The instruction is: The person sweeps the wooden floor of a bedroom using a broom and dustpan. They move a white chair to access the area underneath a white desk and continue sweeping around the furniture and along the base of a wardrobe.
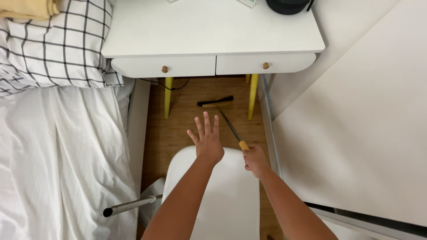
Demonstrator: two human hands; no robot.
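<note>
Looking down, we are seeing the white bed (66, 155) filling the left side, with a checked pillow (58, 44) at its far end, and the white desk (213, 31) with two drawers standing far ahead on yellow legs (253, 95). Nearer to us, a white chair seat (222, 195) is sitting over the wooden floor (178, 129), and a grey tube (131, 205) is poking out at its near left. We are gripping the broom (222, 111) with our right hand (255, 161), fingers clamped around the yellow end of its handle. Its long axis is running from that hand up and to the left, away from us, so the dark brush head (215, 102) is lying on the floor under the desk, far from the right hand. Our left hand (207, 140) is hovering open with fingers spread apart, holding nothing, just left of the thin shaft and nearer to the brush head.
</note>
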